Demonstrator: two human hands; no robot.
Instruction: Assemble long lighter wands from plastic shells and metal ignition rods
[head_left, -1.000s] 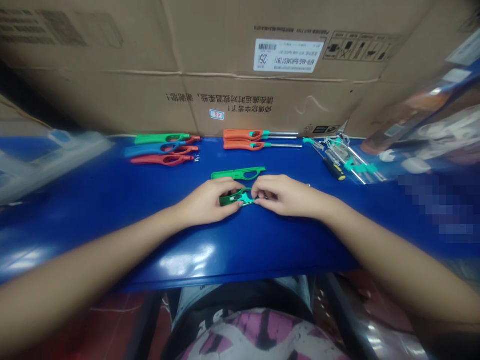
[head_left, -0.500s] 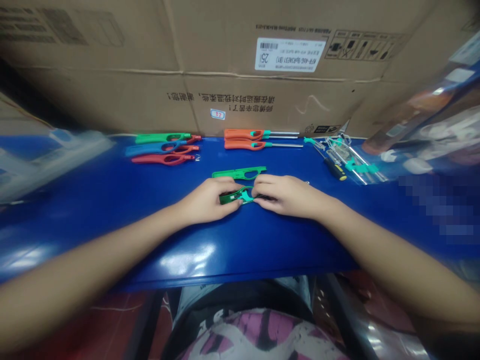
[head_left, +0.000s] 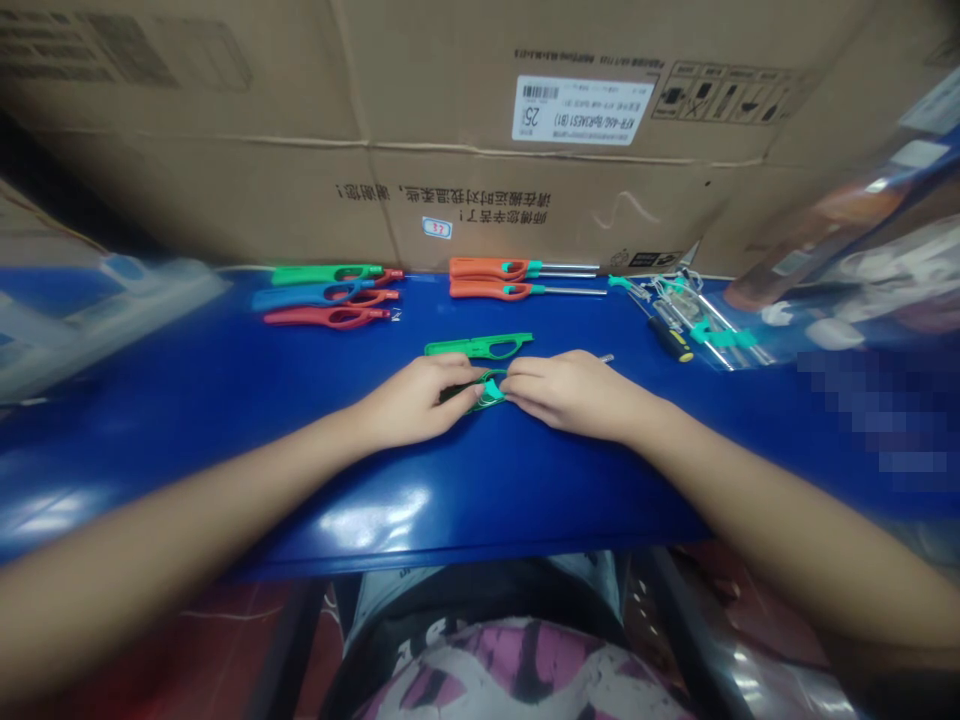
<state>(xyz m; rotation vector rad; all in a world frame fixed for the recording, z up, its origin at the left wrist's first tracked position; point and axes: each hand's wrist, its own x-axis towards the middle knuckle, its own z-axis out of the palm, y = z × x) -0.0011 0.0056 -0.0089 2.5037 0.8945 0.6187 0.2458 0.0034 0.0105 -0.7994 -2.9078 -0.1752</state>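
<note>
My left hand (head_left: 416, 400) and my right hand (head_left: 566, 392) meet over a green lighter shell (head_left: 484, 388) with a teal trigger piece, lying on the blue table (head_left: 225, 390). Both hands are closed on it, fingers pinched at its middle. A thin metal tube tip (head_left: 604, 357) pokes out beyond my right hand. Just behind the hands lies a second green shell half (head_left: 478, 347).
Green, blue and red lighters (head_left: 330, 295) lie at the back left, two orange lighters (head_left: 517, 279) at the back middle. A screwdriver (head_left: 670, 338) and a clear bag of parts (head_left: 705, 315) sit at the right. A cardboard box (head_left: 480, 130) walls the back.
My hands have closed in tighter over the green shell, covering more of it. The metal tip now shows past my right hand.
</note>
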